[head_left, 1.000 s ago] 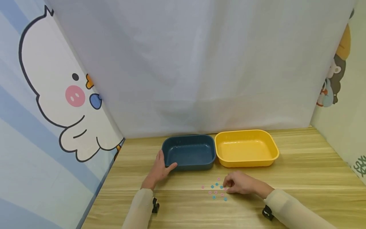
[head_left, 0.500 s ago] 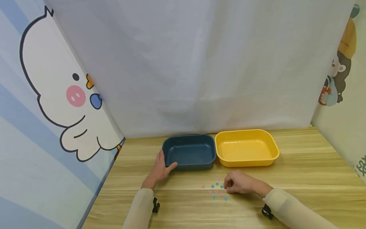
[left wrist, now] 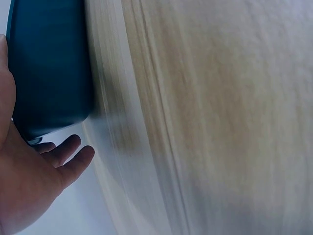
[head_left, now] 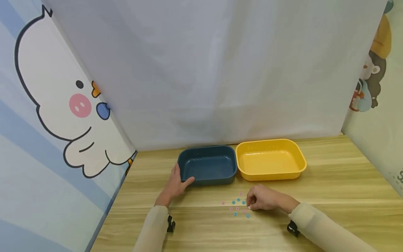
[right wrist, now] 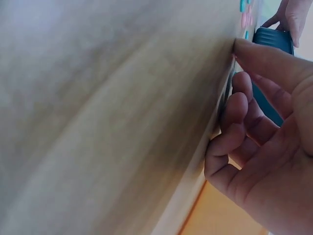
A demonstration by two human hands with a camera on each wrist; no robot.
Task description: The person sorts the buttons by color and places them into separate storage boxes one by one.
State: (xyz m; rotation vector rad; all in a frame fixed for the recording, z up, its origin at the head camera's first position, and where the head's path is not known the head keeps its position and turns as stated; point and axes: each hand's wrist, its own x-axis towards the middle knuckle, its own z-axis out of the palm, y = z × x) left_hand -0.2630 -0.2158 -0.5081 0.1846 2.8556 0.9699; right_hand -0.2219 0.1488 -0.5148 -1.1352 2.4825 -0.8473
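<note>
My left hand (head_left: 175, 182) rests on the left front corner of a dark blue plastic tray (head_left: 212, 182), thumb over the front rim. Its other fingers spread along the tray's end, as the left wrist view shows. On the table in front of the trays, my right hand (head_left: 264, 198) pinches a small pink button between thumb and index finger; only a speck of it shows at the fingertips. Several pink buttons (head_left: 237, 208) and blue buttons (head_left: 235, 214) lie loosely scattered just left of that hand. In the right wrist view the remaining fingers (right wrist: 234, 110) are curled near the tabletop.
A yellow tray (head_left: 271, 177) stands against the blue one's right side. Nothing lies in either tray. Behind both hangs a pale cloth (head_left: 201, 87), and printed cartoon panels flank the wooden table (head_left: 201, 231).
My right fingertips have closed over the pink button beside them, which is now mostly hidden. The left hand stays on the blue tray. The head view has shifted slightly.
</note>
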